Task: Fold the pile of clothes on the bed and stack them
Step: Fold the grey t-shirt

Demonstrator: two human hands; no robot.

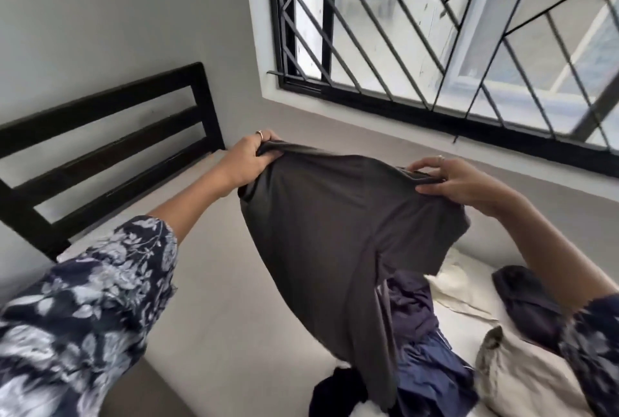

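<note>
A barred window (452, 31) fills the wall beyond both hands, its black metal grille running in diagonals across the panes. Below the hands lies the bed (227, 299), its pale sheet bare under the left forearm, and a black slatted headboard (110, 148) stands out past the left hand against a grey wall (117, 14).

The dark grey T-shirt (338, 249) hangs in the air between the hands, stretched across its upper edge and falling toward the pile. The left hand (249, 157) has its fingers curled tight round one bunched corner of the shirt; a ring shows on one finger. The right hand (449, 182) pinches the opposite corner between thumb and fingers, also with a ring. Both arms wear floral dark blue and white sleeves (100, 299).

Beneath the right forearm the pile of clothes (435, 349) rests on the bed: a navy garment (425, 376) under the shirt's hem, a beige one (516, 376) nearer the right elbow, a cream piece (465, 286) and a dark piece (522, 296) beyond.

No writing or label can be read.
</note>
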